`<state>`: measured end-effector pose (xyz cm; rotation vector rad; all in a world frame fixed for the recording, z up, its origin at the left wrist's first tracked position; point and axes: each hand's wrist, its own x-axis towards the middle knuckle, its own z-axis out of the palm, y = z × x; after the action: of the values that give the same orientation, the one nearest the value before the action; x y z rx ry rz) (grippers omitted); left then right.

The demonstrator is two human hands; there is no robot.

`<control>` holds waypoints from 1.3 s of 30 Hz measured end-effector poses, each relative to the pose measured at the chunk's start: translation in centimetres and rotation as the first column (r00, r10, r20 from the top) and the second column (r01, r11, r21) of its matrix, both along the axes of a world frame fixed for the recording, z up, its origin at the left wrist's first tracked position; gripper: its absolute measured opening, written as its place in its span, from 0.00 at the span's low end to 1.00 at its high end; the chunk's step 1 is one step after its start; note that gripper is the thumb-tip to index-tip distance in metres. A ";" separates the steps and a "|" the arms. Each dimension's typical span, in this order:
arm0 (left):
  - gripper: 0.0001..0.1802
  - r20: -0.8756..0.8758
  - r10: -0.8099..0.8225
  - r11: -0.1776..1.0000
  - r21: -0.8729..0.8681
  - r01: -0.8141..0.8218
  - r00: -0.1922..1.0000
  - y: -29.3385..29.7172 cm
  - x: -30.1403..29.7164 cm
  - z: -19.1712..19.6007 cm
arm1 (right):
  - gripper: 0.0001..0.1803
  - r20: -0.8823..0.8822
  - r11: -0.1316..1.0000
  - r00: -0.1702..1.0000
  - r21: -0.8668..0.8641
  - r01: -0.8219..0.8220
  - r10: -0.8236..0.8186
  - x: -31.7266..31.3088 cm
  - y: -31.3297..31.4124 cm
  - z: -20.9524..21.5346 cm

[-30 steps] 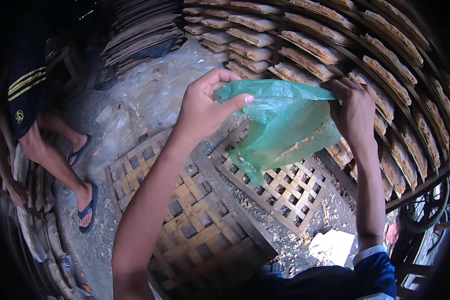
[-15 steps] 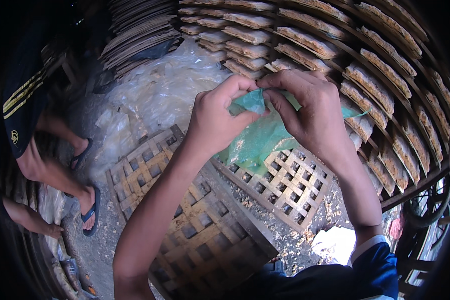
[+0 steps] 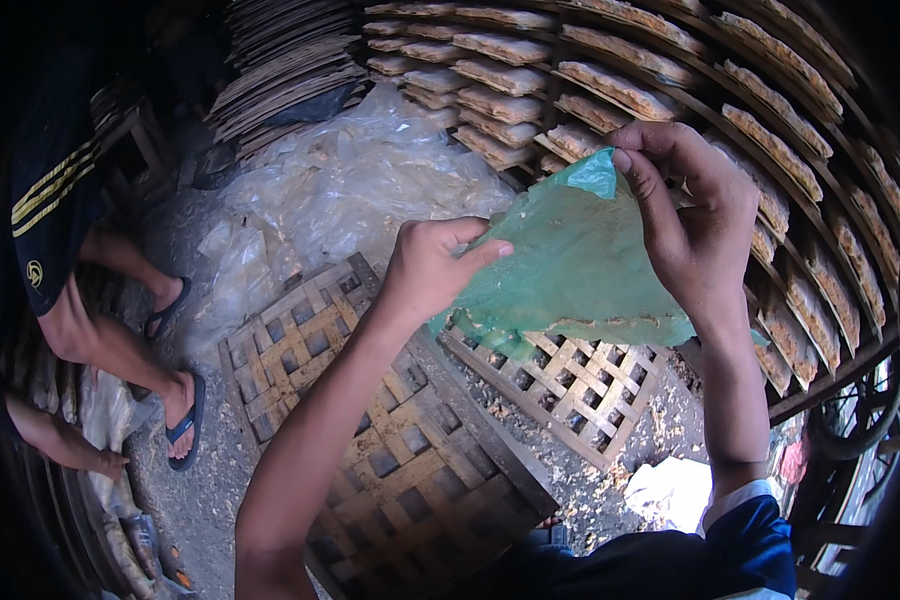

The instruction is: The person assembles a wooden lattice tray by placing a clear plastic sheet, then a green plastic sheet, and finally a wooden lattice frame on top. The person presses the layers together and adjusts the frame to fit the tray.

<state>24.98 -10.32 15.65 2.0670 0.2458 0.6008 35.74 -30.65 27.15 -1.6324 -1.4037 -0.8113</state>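
Currently, left hand (image 3: 432,270) mostly closed, thumb and forefinger pinching left edge of green plastic sheet (image 3: 580,265); right hand (image 3: 705,215), higher, pinching folded upper corner. Sheet spans between hands, above pale lattice panel (image 3: 582,385). Larger brown lattice panel (image 3: 385,440) beside it. Farther, clear plastic (image 3: 335,185) heaped on floor (image 3: 215,500); rows of slabs (image 3: 615,92) behind.

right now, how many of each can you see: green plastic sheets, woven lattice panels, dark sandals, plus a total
Green plastic sheet, held by the left hand and right hand: 1
Woven lattice panels, lying on the ground: 2 visible
Dark sandals, on the other person's feet: 2
Total: 5
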 end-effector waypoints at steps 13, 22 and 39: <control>0.12 0.088 -0.035 0.992 0.120 0.024 0.995 2.5 1.1 -5.3 | 0.11 -0.187 0.972 0.981 0.219 0.086 -0.044 5.3 -5.6 1.4; 0.14 0.042 -0.026 0.980 0.201 0.017 0.999 3.4 2.0 -8.3 | 0.16 -0.287 0.847 0.888 0.298 0.440 -0.360 12.9 -11.7 0.4; 0.16 0.293 -0.018 0.979 0.199 -0.042 0.956 3.5 2.8 -4.2 | 0.25 0.090 0.785 0.783 0.154 0.600 -0.616 12.5 -12.0 -5.3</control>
<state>27.83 -6.77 11.43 2.1367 0.0237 0.9646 48.25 -42.60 21.89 -1.9943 -0.8705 -1.3706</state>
